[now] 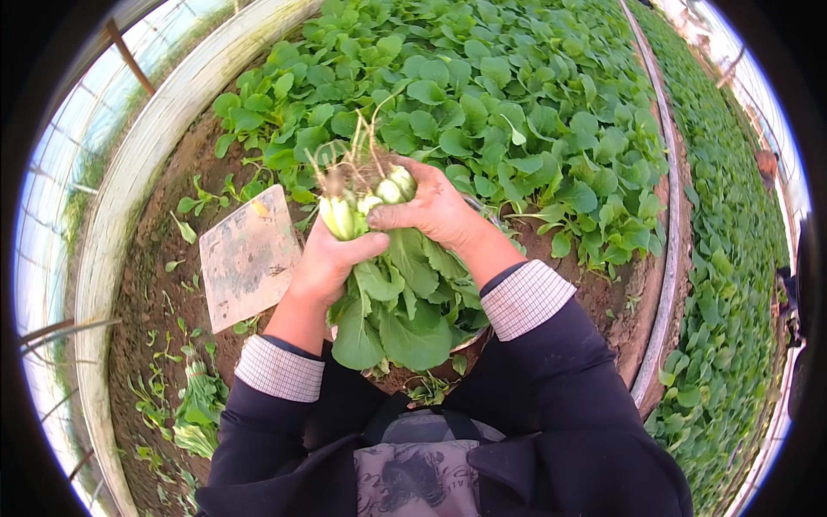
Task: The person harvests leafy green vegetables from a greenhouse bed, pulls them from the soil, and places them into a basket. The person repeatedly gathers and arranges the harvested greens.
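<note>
A bunch of leafy greens (pixel 392 302) is held upside down between my two hands, its pale stem bases and thin roots pointing up and away from me. My left hand (pixel 323 263) grips the stems from the left, thumb across the front. From the right, my right hand (pixel 435 207) wraps round the stems just above the leaves, its thumb near the left one. Broad green leaves hang below the hands towards my lap. Part of a round container's rim shows behind the leaves; what it holds is hidden.
A flat, dirt-stained board (pixel 250 258) lies on the soil at the left. Near it rests a gathered bunch of greens (pixel 200 401) among scattered leaves. Dense growing greens (pixel 482 95) fill the bed ahead. A long pale rail (pixel 668 215) borders the bed at the right.
</note>
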Demonstrator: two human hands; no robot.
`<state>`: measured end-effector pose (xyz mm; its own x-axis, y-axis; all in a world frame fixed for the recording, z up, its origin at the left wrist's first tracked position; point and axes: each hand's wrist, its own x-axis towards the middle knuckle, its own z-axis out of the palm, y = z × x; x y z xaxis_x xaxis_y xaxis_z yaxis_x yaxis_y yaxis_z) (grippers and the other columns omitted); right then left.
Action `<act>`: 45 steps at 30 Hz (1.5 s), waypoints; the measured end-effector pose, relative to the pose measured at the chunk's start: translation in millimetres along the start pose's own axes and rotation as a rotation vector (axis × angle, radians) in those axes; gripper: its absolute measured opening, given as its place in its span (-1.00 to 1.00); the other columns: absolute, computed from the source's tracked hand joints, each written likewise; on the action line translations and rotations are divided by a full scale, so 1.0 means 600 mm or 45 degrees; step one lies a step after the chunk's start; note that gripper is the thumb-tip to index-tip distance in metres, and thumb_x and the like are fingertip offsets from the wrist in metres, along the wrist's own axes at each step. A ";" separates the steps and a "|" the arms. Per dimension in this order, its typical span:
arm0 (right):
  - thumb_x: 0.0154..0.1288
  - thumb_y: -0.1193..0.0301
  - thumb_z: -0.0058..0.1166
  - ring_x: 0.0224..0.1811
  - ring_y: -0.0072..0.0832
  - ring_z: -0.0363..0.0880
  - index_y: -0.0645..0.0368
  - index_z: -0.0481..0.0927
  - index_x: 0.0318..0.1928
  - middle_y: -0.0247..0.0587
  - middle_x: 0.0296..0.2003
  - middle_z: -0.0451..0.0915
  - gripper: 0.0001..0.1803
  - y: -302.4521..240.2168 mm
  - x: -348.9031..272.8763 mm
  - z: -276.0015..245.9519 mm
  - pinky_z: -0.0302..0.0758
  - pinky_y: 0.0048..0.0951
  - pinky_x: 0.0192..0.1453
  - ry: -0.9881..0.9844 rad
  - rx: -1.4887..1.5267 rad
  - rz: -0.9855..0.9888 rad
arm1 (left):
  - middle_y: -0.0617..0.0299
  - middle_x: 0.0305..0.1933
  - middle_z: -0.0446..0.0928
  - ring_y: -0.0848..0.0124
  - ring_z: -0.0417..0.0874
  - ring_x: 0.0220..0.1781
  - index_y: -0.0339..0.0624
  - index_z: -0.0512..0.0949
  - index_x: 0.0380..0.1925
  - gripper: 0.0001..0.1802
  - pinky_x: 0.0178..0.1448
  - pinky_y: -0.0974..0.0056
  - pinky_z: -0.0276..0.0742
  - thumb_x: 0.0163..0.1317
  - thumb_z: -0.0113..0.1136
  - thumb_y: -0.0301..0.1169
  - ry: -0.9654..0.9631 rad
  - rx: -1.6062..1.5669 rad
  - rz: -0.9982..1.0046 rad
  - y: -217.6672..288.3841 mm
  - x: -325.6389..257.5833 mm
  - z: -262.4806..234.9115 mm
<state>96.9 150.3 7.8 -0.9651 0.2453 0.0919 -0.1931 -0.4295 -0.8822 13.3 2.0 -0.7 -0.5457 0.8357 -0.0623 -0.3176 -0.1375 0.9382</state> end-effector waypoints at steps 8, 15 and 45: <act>-0.13 0.39 0.47 0.03 -0.45 0.48 0.32 0.25 0.19 -0.15 -0.03 0.54 -0.13 0.037 0.010 -0.023 0.39 -0.38 0.19 0.183 -0.514 -0.233 | 0.24 0.04 0.51 0.33 0.53 0.06 -0.23 0.37 0.16 -0.25 0.14 0.20 0.47 -0.16 0.39 -0.54 -0.036 -0.140 -0.262 -0.005 0.014 0.007; -0.01 0.27 0.38 0.19 -0.40 0.36 0.25 0.06 0.32 -0.08 0.10 0.42 -0.03 0.024 -0.007 -0.049 0.26 -0.35 0.33 0.050 -0.408 -0.155 | 0.26 0.00 0.51 0.35 0.53 0.02 -0.21 0.39 0.13 -0.29 0.11 0.23 0.49 -0.16 0.32 -0.60 -0.072 -0.014 -0.219 -0.025 0.031 0.026; 0.29 0.29 -0.08 0.01 -0.28 0.60 0.02 0.68 -0.12 0.02 0.09 0.52 -0.72 0.475 -0.866 -0.451 0.52 -0.18 0.07 0.945 -1.204 1.969 | 0.05 -0.05 0.56 0.22 0.63 -0.10 -0.36 0.39 0.08 -0.31 0.00 0.18 0.61 -0.17 0.33 -0.46 0.040 0.157 -0.093 -0.029 0.029 0.024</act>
<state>591.0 135.7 -416.3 0.1177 0.5420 -0.8321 0.9896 -0.1338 0.0528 20.5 26.2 -13.5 -0.5495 0.8236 -0.1408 -0.2610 -0.0091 0.9653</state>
